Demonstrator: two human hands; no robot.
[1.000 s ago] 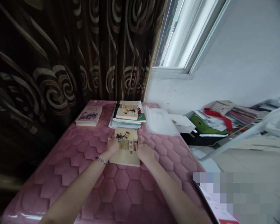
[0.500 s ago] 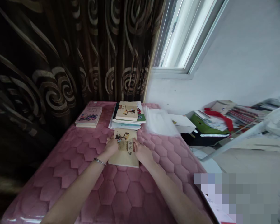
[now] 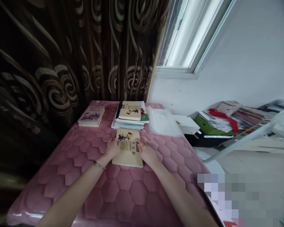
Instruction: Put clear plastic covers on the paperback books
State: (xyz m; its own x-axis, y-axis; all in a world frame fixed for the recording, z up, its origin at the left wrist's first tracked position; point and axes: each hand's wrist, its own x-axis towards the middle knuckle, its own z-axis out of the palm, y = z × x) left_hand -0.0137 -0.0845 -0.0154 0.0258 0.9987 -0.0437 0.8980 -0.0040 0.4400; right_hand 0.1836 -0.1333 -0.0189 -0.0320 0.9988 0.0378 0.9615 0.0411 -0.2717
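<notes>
A tan paperback book (image 3: 129, 150) with a picture on its cover lies flat on the pink quilted table top (image 3: 132, 189). My left hand (image 3: 112, 148), with a bangle on the wrist, rests on the book's left edge, fingers laid flat. At the book's right edge my right hand (image 3: 146, 153) also lies flat, fingers on the cover. Just beyond the book stands a stack of several books (image 3: 130, 115).
A thin pink book pile (image 3: 91, 116) sits at the table's far left. A pile of clear plastic sleeves (image 3: 162, 122) lies at the far right edge. A dark patterned curtain (image 3: 73, 53) hangs behind. Boxes and papers (image 3: 215, 121) clutter the floor to the right.
Both hands have stayed on the book's edges; the book and the hands sit slightly further from me, and the view has shifted a little.
</notes>
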